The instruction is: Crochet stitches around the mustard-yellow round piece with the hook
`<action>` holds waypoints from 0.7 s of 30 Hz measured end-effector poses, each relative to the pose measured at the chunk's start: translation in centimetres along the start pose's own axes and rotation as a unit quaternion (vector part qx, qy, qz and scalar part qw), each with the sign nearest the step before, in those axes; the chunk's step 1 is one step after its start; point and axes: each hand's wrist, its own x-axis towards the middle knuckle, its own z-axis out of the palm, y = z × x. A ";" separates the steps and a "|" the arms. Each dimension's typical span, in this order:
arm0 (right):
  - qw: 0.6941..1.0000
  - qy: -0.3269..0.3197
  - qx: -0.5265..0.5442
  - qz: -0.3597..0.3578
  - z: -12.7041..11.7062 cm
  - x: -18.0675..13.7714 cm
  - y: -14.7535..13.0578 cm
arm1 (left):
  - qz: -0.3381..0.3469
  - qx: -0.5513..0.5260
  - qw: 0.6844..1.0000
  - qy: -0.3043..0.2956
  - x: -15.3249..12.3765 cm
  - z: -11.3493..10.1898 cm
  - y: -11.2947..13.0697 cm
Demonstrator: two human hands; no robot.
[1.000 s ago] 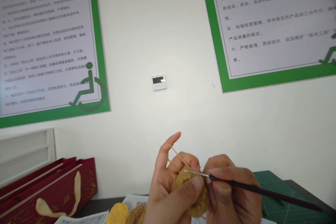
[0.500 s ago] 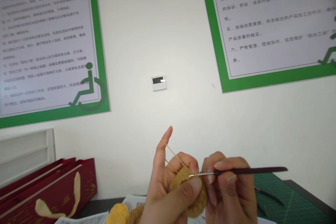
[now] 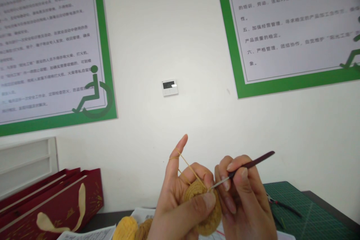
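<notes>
My left hand (image 3: 180, 202) is closed on a round piece of mustard-brown crochet (image 3: 209, 221), its thumb pressed on the near face. Yarn (image 3: 187, 163) of the same colour loops round the raised index finger and runs down to the top edge of the piece. A crochet hook (image 3: 258, 160) with a dark handle sits between the thumb and fingers of my right hand (image 3: 246, 195). Its metal shaft slants down to the left, and the tip meets the crochet beside my left thumb, where the very end is hidden.
Yellow yarn (image 3: 125, 228) and a brown yarn ball (image 3: 144, 229) lie at the lower left near printed papers (image 3: 87, 235). Red gift bags (image 3: 67, 204) stand further left. A green cutting mat (image 3: 300, 210) with dark-handled pliers (image 3: 287, 205) lies right. Behind is a wall with posters.
The hook has tilted, its handle end rising and swinging left, and its tip has gone down into the edge of the crochet. My right hand has turned with it; the left hand barely moved.
</notes>
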 end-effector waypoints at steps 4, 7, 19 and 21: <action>1.000 -0.011 -0.008 0.013 0.0 0.1 -0.3 | -0.007 -0.005 1.000 0.005 -0.1 0.0 0.1; 1.000 -0.017 -0.012 0.018 0.1 0.2 -0.4 | -0.001 -0.008 1.000 0.012 -0.1 0.1 0.1; 0.998 -0.040 -0.050 0.029 -0.1 0.6 -0.1 | 0.031 -0.011 0.999 0.026 0.0 0.7 0.1; 0.998 -0.046 -0.037 0.028 -0.2 0.6 0.1 | 0.039 -0.015 0.999 0.035 0.0 1.0 0.0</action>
